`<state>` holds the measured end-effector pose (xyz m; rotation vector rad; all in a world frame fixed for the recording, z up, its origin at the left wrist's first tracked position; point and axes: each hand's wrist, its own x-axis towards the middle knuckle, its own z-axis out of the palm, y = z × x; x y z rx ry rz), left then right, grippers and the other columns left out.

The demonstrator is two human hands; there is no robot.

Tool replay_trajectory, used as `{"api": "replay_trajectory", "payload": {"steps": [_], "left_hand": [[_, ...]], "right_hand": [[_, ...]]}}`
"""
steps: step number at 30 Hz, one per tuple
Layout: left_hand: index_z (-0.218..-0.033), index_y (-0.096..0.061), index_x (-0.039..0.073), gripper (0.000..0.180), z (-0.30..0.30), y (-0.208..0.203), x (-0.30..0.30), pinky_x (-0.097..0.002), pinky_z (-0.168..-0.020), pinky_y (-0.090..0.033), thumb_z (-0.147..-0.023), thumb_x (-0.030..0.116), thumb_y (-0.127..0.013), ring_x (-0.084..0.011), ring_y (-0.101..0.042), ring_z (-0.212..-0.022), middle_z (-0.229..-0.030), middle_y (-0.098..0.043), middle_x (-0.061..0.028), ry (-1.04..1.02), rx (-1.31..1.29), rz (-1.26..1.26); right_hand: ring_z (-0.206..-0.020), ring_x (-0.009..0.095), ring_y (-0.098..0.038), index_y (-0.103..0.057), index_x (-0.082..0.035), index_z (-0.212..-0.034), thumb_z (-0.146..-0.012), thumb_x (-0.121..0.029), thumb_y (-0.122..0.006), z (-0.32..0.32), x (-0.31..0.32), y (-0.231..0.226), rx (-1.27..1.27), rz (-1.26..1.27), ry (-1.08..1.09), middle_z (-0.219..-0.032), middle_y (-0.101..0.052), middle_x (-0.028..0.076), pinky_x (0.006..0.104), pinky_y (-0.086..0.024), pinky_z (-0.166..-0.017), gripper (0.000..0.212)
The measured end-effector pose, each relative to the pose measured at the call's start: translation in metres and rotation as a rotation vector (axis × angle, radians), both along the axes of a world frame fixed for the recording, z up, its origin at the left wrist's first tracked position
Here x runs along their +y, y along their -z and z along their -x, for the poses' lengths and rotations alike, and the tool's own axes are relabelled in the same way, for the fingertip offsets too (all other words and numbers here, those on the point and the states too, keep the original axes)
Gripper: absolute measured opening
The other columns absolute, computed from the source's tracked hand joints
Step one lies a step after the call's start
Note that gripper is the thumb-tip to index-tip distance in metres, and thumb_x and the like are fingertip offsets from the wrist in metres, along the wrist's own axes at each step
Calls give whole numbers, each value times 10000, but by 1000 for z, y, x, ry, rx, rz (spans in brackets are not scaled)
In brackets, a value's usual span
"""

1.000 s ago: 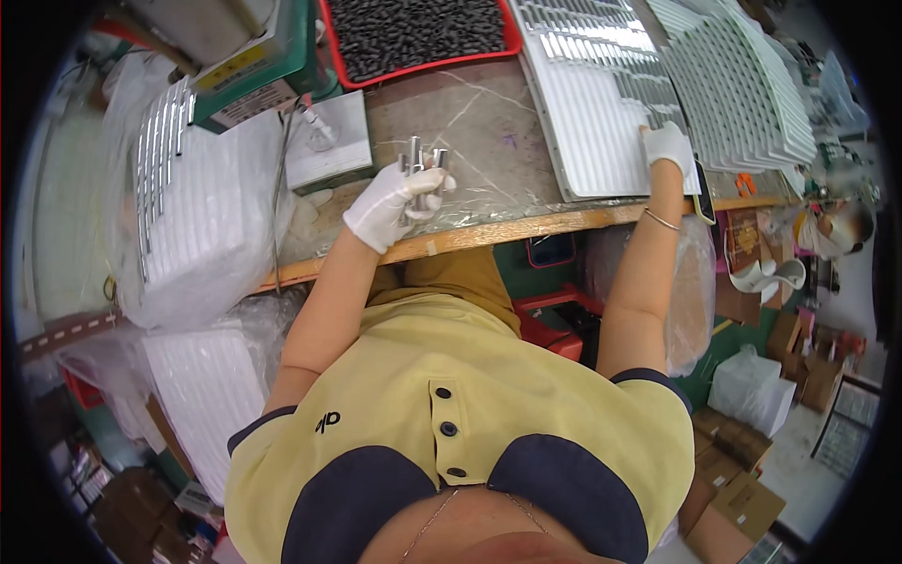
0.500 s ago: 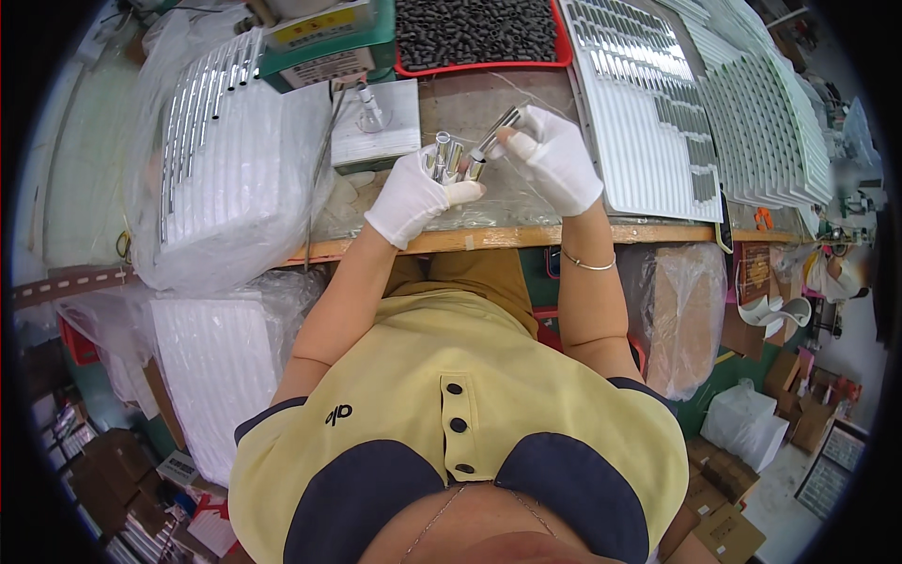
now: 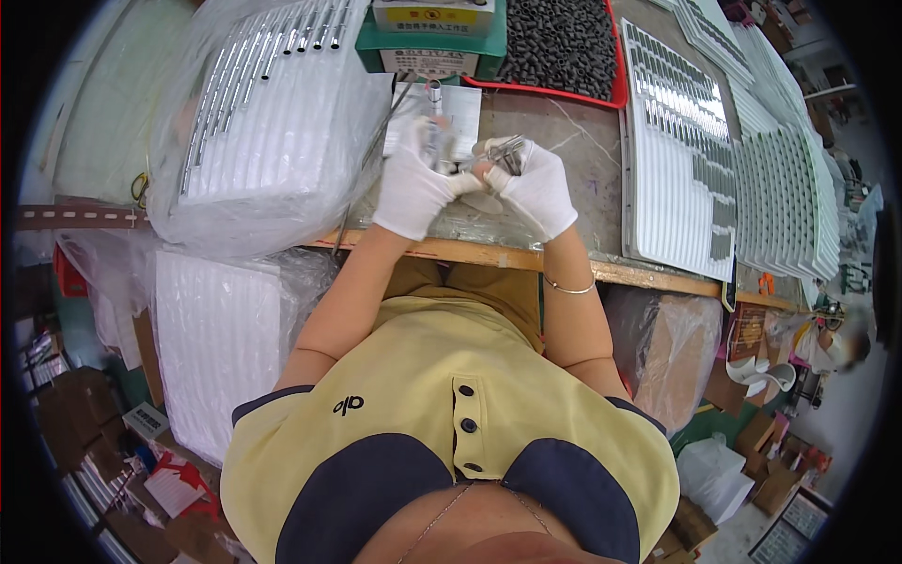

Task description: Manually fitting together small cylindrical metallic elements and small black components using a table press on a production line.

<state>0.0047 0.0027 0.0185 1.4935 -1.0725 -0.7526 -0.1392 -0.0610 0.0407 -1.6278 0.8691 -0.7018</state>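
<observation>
— What lies along the far edge of the tabletop point(image 3: 564, 202)?
— A red-rimmed tray point(image 3: 561, 42) full of small dark pieces, and left of it a green box point(image 3: 427, 52) with a white and yellow carton point(image 3: 434, 13) on top.
— And on the left?
— A white ribbed tray point(image 3: 272, 122) wrapped in clear plastic, with rows of metal rods at its far end. Another wrapped white stack point(image 3: 221, 348) sits below the tabletop's near edge.
— The right side?
— White compartment trays point(image 3: 681, 160), partly filled with shiny metal parts, with more of the same fanned out beyond point(image 3: 785, 179). Cardboard boxes point(image 3: 761, 442) stand on the floor at near right.
</observation>
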Motion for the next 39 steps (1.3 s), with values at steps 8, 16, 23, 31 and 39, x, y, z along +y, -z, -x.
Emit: {"api": "replay_trajectory", "payload": {"steps": [8,16,23,31,39], "left_hand": [[-936,-642,47,304,-66,-21,-40,-323,-724,-476,-702,242,-653,-283,-615,-768,-819,-654,-143,-89,-328,-204],[-872,-597,38,164,-84,-24,1,-216,-438,-369,-773,168,-619,-96,-519,-509,-698,-617,-58,-103,273,-147],[-957,-544,24,220,-71,-32,32,-155,-347,-300,-797,153,-622,-62,-490,-455,-706,-617,-66,80,575,-155],[-903,-600,29,256,-31,-43,39,-184,-442,-382,-723,170,-714,-52,-507,-510,-705,-622,-31,295,452,-258],[-876,-611,4,305,-8,-47,33,-247,-591,-459,-660,156,-761,-94,-552,-635,-713,-607,-28,163,-43,-245]], "right_hand": [[-625,163,-573,-632,-6,-838,-722,-198,-714,-66,-42,3,294,322,111,-718,-626,95,281,-457,-631,239],[-800,282,-624,-622,-44,-935,-706,-278,-699,-87,-46,9,462,359,70,-870,-651,136,339,-483,-722,336],[-698,204,-622,-573,-33,-1142,-724,-329,-705,-56,-23,15,239,455,175,-806,-656,79,303,-482,-646,529],[-478,18,-347,-613,12,-986,-805,-246,-692,-18,9,-31,-359,-466,-176,-629,-489,-57,178,-246,-426,325],[-607,64,-491,-604,-6,-783,-766,-185,-721,-7,14,-27,-118,-121,83,-693,-591,12,223,-414,-533,215]]}}
